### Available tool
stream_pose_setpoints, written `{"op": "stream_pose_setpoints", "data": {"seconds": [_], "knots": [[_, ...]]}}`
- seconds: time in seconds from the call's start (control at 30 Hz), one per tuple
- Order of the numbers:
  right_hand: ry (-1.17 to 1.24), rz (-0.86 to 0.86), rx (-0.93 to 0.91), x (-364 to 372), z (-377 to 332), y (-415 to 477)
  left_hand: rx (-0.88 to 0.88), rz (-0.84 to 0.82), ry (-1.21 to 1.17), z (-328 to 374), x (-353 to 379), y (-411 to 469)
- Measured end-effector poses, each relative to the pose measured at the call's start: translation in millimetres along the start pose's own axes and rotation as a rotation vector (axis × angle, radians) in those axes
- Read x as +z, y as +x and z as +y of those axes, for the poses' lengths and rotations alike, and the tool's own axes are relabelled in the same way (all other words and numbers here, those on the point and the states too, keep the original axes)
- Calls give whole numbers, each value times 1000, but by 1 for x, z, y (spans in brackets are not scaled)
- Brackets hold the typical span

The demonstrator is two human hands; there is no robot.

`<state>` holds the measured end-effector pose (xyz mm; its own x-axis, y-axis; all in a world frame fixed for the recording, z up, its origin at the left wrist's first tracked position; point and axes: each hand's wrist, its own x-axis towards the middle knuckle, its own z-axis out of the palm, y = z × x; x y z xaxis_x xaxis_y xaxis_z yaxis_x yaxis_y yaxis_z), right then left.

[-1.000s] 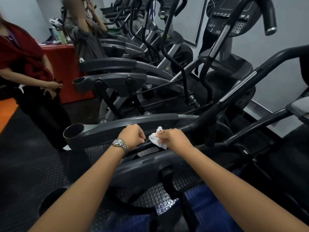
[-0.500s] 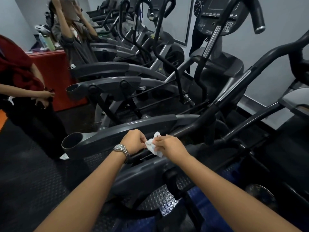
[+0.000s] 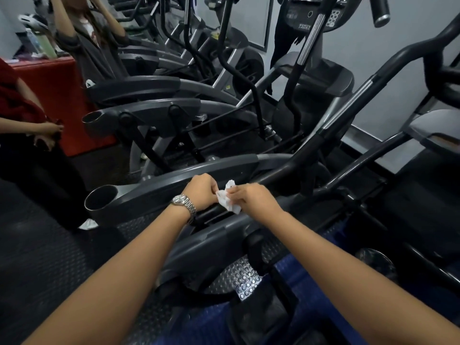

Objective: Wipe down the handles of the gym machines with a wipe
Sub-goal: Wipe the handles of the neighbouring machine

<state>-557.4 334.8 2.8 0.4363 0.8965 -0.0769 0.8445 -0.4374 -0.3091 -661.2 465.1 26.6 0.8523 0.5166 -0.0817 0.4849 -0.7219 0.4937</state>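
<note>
A crumpled white wipe (image 3: pixel 228 197) sits between my two hands at the centre of the head view. My right hand (image 3: pixel 251 197) pinches it from the right. My left hand (image 3: pixel 200 191), with a silver watch on the wrist, is closed with its fingertips on the wipe's left edge. Both hands hover over the dark rail (image 3: pixel 174 180) of the nearest elliptical machine. Its long black handle (image 3: pixel 348 113) rises to the upper right from just behind my hands.
A row of grey elliptical machines (image 3: pixel 159 113) runs to the back. One person in red (image 3: pixel 22 113) stands at left, another in grey (image 3: pixel 87 48) behind. A red counter (image 3: pixel 57 90) holds bottles. Black rubber floor (image 3: pixel 37 257) lies at left, a grey wall at right.
My hands have come together: the left hand moved right until its fingers met the wipe held by the right hand. The view has shifted slightly right and down.
</note>
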Motion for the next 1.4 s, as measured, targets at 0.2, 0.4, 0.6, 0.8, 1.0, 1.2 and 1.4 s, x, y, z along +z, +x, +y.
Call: {"op": "stream_pose_setpoints", "data": {"seconds": [0.2, 0.4, 0.6, 0.8, 1.0, 1.2, 1.4], "knots": [[92, 103, 80, -9, 2, 1, -5, -31, -60, -6, 0, 0], [48, 107, -38, 8, -20, -9, -6, -73, -125, -16, -5, 2], [141, 205, 54, 4, 1, 2, -30, -106, -189, -19, -7, 6], [83, 225, -135, 20, -14, -4, -69, -179, -309, -27, -14, 11], [73, 182, -64, 6, -11, 0, -77, -143, -323, -27, -22, 10], [107, 119, -241, 29, -48, 3, -55, -67, -338, -21, -19, 10], [107, 91, -347, 42, -39, 2, -28, -30, -334, -21, -16, 8]]}}
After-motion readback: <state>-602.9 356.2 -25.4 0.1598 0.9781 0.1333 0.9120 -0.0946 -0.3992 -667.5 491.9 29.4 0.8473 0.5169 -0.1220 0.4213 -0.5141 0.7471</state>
